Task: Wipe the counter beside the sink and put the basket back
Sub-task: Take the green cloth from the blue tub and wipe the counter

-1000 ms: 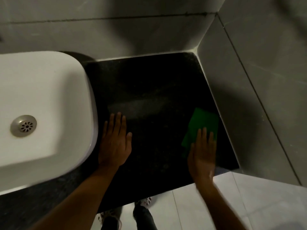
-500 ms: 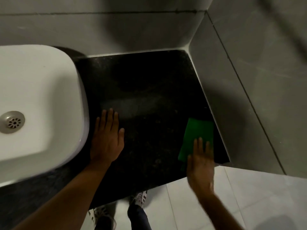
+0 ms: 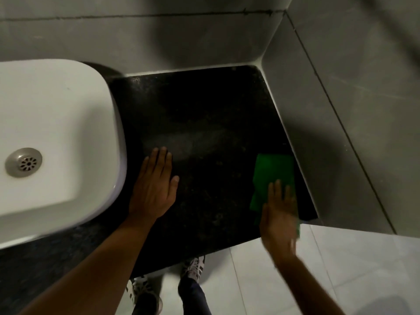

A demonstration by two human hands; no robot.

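Pressing flat on green cloth (image 3: 273, 176), right hand (image 3: 278, 220) open, fingers spread (blurred, gripping nothing). Cloth lies on black counter (image 3: 204, 114), well right of white sink (image 3: 56, 133), at counter's front right corner beside grey wall (image 3: 341, 133); long axis runs front to back. Left hand (image 3: 154, 187) open, palm down on counter, just beside sink. Drain (image 3: 23, 165) in sink. Pale floor tiles (image 3: 250, 269) and shoes (image 3: 195, 267) below counter edge.

Over the last second the right hand (image 3: 279, 220) has dragged the green cloth (image 3: 273, 178) nearer along the counter's (image 3: 204, 123) right side, until the hand now overhangs the near edge, blurred with motion.
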